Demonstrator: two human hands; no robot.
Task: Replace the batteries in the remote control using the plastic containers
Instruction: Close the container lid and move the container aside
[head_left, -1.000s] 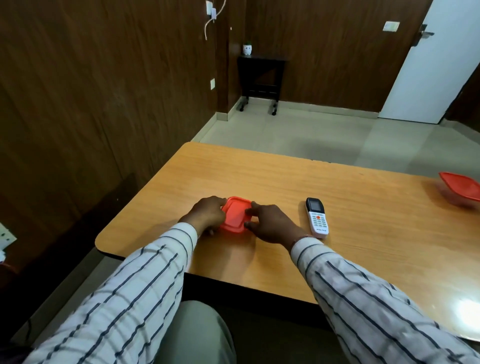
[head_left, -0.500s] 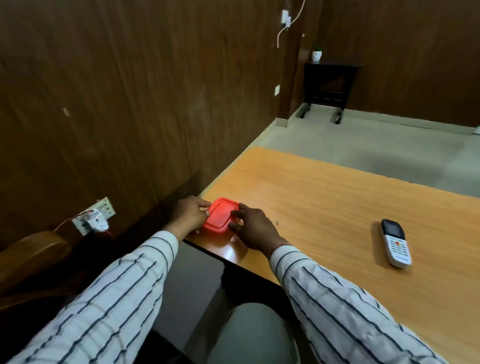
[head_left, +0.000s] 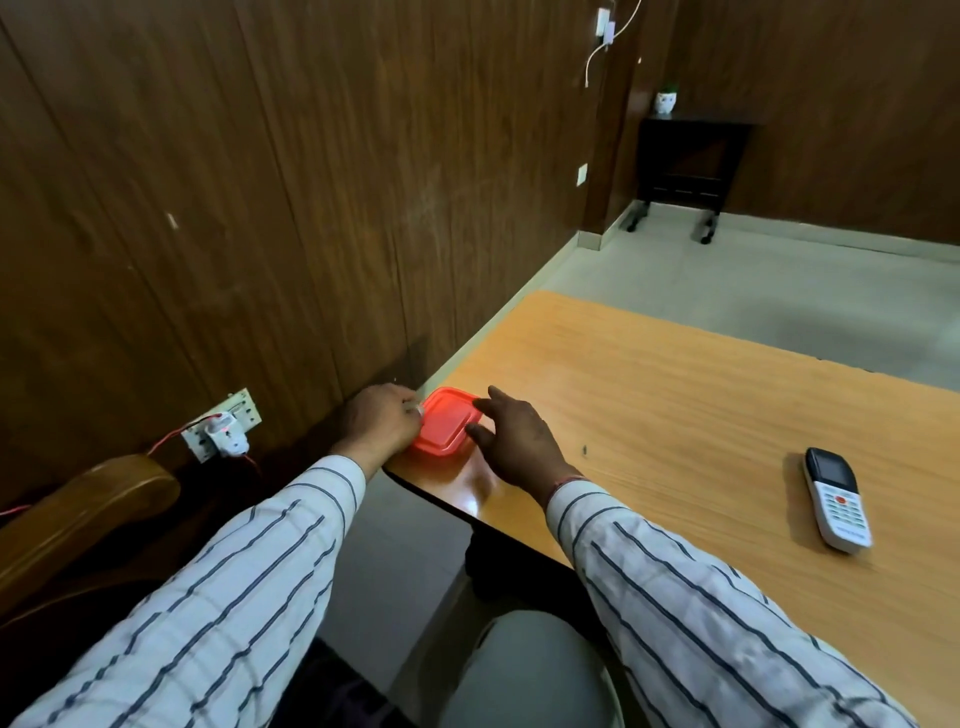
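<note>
A small red plastic container (head_left: 444, 422) with its lid on sits at the near left corner of the wooden table (head_left: 675, 405). My left hand (head_left: 382, 421) grips its left side, fingers curled on the rim. Against its right side is my right hand (head_left: 519, 441), with the fingers spread; the index reaches over the far corner and the thumb lies by the near edge. A white remote control (head_left: 836, 499) with a black screen lies face up on the table, well to the right of both hands.
A wood-panelled wall runs close along the table's left edge. On it is a socket with a plugged adapter and red wire (head_left: 223, 428). A wooden chair (head_left: 78, 519) stands at the left. A black side table (head_left: 685, 156) with a small pot stands far back.
The container has been slid from beside the remote to the table's near left corner, with the view turning left. My right hand's fingers have loosened from the container and spread.
</note>
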